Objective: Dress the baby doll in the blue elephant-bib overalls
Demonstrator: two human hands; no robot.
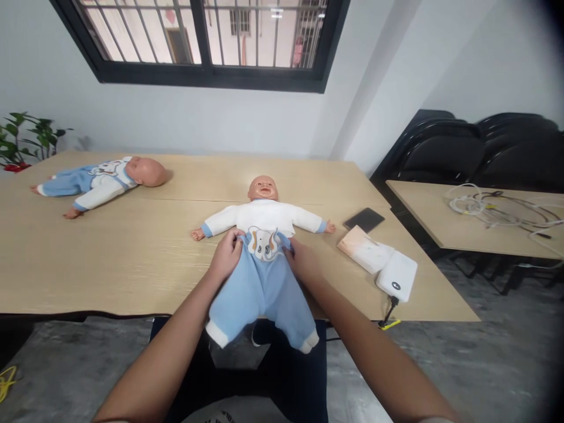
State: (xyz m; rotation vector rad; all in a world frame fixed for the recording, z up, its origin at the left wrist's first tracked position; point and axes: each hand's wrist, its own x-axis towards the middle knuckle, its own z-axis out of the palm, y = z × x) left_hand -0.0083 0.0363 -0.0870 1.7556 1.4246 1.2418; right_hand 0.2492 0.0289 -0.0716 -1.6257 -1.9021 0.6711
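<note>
A baby doll [263, 189] lies on its back on the table, head toward the window and arms spread, in a white long-sleeved top with blue cuffs. Over its lower body are light blue doll overalls [259, 285] with a cartoon animal on the bib and white leg cuffs; the legs hang past the table's front edge. My left hand [228, 254] is closed on the left side of the overalls' upper edge. At the opposite side, my right hand [303, 257] pinches the same garment. The doll's legs are hidden by the cloth.
A second, dressed doll [110, 176] lies at the table's left. Right of my hands are a dark phone [364, 220], a small box [365, 249] and a white power bank [396, 276] with a cable. Coiled cables [471, 202] rest on another table by black folding chairs [445, 153].
</note>
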